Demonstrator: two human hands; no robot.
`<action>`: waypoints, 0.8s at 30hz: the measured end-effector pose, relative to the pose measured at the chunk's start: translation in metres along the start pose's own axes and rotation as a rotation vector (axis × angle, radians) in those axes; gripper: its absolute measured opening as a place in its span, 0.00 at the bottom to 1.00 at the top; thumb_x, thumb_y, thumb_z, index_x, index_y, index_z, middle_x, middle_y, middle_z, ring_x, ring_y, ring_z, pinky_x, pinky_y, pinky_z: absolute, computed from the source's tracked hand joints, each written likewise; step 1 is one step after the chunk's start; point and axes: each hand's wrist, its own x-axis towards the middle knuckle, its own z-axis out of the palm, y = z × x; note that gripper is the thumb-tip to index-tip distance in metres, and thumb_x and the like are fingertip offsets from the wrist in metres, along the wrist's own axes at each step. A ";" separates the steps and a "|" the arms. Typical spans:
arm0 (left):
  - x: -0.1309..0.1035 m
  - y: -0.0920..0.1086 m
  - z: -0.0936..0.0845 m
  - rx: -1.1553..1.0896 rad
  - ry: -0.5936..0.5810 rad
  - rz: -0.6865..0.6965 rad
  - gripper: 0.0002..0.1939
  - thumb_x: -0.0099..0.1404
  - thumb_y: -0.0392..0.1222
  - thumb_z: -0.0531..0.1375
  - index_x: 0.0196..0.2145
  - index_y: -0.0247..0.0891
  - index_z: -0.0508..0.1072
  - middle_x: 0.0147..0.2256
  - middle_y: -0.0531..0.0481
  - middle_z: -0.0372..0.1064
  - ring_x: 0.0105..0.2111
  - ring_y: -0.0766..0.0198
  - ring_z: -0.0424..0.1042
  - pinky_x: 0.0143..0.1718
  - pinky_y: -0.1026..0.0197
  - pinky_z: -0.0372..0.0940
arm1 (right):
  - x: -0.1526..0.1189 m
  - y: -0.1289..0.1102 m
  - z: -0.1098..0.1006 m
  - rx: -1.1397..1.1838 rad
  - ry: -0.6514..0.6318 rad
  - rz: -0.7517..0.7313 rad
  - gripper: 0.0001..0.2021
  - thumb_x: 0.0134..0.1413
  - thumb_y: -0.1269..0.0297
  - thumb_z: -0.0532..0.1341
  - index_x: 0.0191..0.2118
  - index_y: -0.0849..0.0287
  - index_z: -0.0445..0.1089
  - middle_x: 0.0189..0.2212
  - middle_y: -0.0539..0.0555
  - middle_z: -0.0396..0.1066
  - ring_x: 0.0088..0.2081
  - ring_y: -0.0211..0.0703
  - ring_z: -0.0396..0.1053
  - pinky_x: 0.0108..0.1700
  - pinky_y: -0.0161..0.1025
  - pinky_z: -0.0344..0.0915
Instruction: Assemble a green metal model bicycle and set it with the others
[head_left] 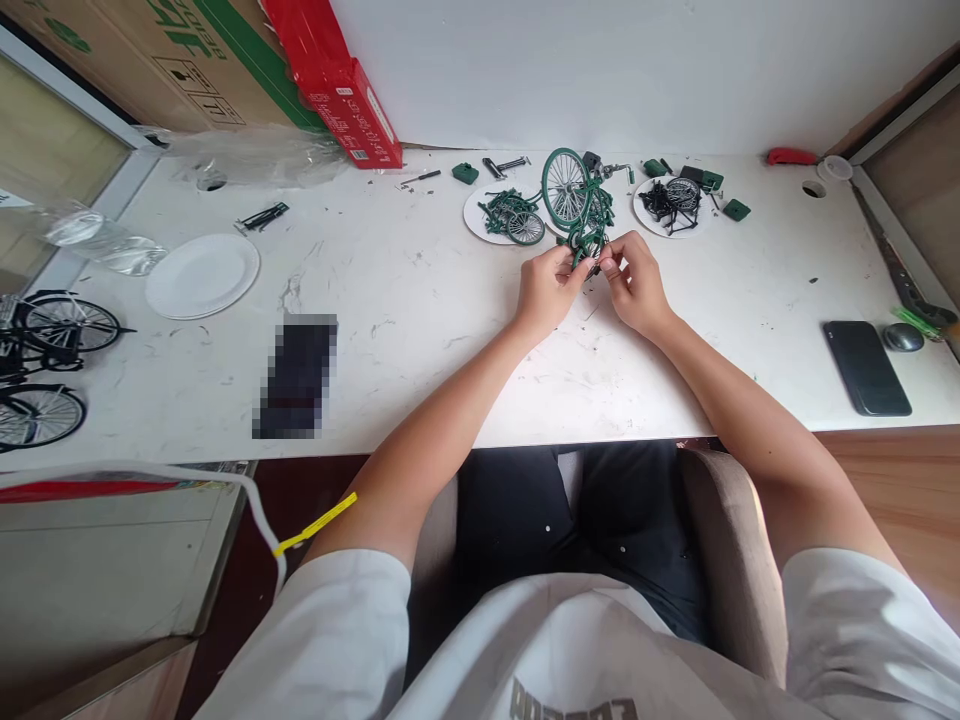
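A green model bicycle point(568, 190) with spoked wheels stands on the white table in front of me, its near end between my hands. My left hand point(549, 285) pinches the near end of the bicycle from the left. From the right, my right hand point(636, 285) has its thumb and fingers closed at the same spot; whatever small part is in that pinch is hidden. A plate point(472, 218) of green bicycle parts point(517, 215) lies just behind on the left. Black bicycle parts point(673, 200) lie on another plate point(646, 222) to the right.
At left are a bare white plate point(202, 277), black model bicycles point(56, 330) and a pixelated dark object point(296, 375). A phone point(868, 368) and a dark round object point(903, 337) lie right. Behind stand a red box point(356, 115) and a cardboard box point(187, 65).
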 end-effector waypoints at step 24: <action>0.001 -0.003 0.000 0.025 0.005 0.058 0.20 0.79 0.59 0.67 0.38 0.40 0.76 0.38 0.47 0.86 0.35 0.62 0.86 0.38 0.63 0.78 | 0.002 -0.001 -0.005 -0.069 -0.040 -0.028 0.24 0.81 0.33 0.52 0.44 0.49 0.69 0.39 0.57 0.71 0.41 0.53 0.70 0.48 0.57 0.74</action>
